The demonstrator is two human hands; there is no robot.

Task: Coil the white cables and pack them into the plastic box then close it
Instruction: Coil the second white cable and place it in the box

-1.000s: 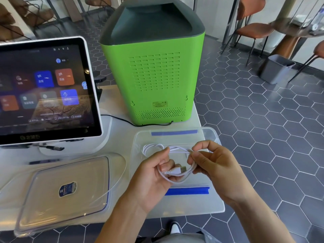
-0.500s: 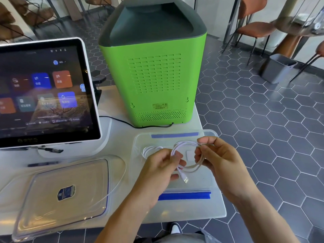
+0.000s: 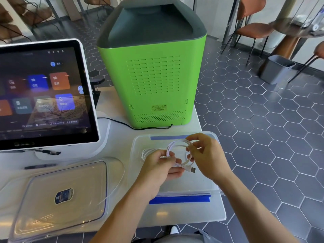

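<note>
Since half a second ago the loop of white cable (image 3: pixel 177 151) has been drawn wider, and its USB plug (image 3: pixel 192 169), which hung down below the left hand (image 3: pixel 162 168), now juts out sideways towards the right hand (image 3: pixel 207 157). Both hands sit a little farther over the open plastic box (image 3: pixel 201 185) than before.

On the white table (image 3: pixel 121 137), the touchscreen terminal (image 3: pixel 45 95) is cut off at the left edge, and the clear lid (image 3: pixel 57 204) beside the box runs off the bottom corner. A second white cable (image 3: pixel 146 152) lies in the box, half hidden behind the left hand; how it is wound is hard to make out.

Palm down, the left hand is closed, pinching the cable strands just behind the plug. At the far side of the loop, the right hand holds it with thumb and forefinger, other fingers (image 3: pixel 190 157) loosely curled inside it.
</note>
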